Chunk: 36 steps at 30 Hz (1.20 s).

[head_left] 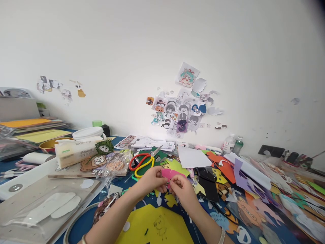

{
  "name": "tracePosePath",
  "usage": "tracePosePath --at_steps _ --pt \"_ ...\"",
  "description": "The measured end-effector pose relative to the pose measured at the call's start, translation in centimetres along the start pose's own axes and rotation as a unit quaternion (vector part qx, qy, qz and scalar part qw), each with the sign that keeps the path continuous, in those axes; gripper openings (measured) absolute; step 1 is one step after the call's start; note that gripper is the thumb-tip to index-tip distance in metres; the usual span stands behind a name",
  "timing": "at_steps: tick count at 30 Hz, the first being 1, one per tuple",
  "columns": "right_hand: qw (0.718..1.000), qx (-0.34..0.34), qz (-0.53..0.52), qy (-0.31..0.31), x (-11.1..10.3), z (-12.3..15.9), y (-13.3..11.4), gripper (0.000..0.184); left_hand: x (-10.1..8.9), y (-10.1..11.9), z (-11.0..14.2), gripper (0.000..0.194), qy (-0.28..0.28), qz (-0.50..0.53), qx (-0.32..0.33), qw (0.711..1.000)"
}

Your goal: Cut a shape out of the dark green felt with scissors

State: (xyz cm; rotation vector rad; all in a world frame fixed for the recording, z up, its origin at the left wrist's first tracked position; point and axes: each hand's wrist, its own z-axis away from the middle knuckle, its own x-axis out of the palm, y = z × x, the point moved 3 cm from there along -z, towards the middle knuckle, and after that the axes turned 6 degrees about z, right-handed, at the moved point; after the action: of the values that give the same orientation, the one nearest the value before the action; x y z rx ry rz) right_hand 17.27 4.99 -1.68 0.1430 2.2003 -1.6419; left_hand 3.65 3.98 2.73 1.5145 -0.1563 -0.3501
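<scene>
Both hands meet over the middle of the cluttered table, pinching a small bright pink cut piece [169,174], perhaps paper or foam sheet. My left hand [153,179] has its fingers closed on the piece's left side. With thumb and fingertips together, my right hand [181,188] grips its lower right part. Just beyond the left hand lie scissors [144,164] with one red and one yellow handle, their blades spread apart. A lime green cut sheet [177,166] is behind the pink piece. Below the hands rests a yellow sheet [152,223] with a small drawn figure.
A tissue pack [73,152] and a board [25,203] with white cutouts are on the left. White paper [194,156], orange and purple scraps and a black sheet [207,184] crowd the right. Two bottles [229,144] stand by the wall, which bears stickers [182,112].
</scene>
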Motion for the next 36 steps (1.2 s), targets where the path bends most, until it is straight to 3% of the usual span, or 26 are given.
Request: tracePosePath --at_steps 6,14,25,32,36 --pt "0.999 -0.015 0.031 0.018 -0.3 0.2 -0.5 0.016 -0.1 0.3 0.3 0.023 -0.017 -0.01 -0.007 1.0" --pt "0.998 -0.036 0.054 0.004 -0.7 0.1 -0.6 0.014 0.0 0.3 0.8 0.024 -0.093 -0.035 -0.011 0.995" --pt "0.995 -0.033 0.021 -0.092 -0.5 0.4 -0.8 0.013 -0.4 -0.4 0.5 0.022 -0.096 -0.057 -0.036 0.993" --pt "0.985 -0.028 0.02 -0.168 -0.7 1.0 -1.4 0.014 -0.5 -0.6 1.0 0.013 -0.169 -0.105 -0.047 0.979" --pt "0.98 -0.029 0.029 -0.195 -0.9 1.1 -1.5 0.014 -0.4 -0.4 1.2 0.01 -0.175 -0.136 -0.055 0.974"
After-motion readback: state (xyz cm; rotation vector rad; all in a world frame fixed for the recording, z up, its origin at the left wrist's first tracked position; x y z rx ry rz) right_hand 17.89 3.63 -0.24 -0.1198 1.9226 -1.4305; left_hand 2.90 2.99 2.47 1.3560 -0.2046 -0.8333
